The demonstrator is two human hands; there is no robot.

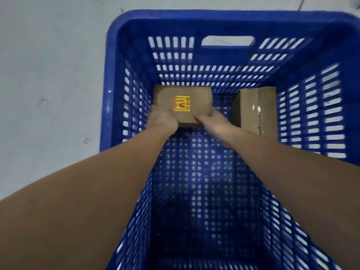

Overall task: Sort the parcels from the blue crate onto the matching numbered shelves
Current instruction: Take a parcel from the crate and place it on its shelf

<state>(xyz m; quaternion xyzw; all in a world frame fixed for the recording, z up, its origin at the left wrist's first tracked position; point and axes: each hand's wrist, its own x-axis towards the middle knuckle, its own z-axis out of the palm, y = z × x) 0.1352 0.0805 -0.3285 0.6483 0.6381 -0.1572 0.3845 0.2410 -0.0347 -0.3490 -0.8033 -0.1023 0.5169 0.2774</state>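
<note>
The parcel (183, 106), a small brown cardboard box with a yellow and red sticker (181, 104) on its top face, sits at the far left of the floor of the blue crate (194, 24), close against the far wall. Both arms reach down into the crate from the near side. The left hand (162, 120) is at the box's near left corner with fingers curled round its edge, and the right hand (212, 121) is at the near right corner, fingers wrapped over the side; together they grip the box from either side. The hands are blurred, so the exact lie of each finger cannot be told.

A second cardboard box (255, 110), taller and sealed with clear tape, stands in the far right corner of the crate, apart from the first with a strip of bare crate floor between them. The crate's walls are slotted and its floor perforated, with a handle cut-out (228, 41) in the far wall. The crate stands on a pale grey floor (48, 75) with a few dark scuffs.
</note>
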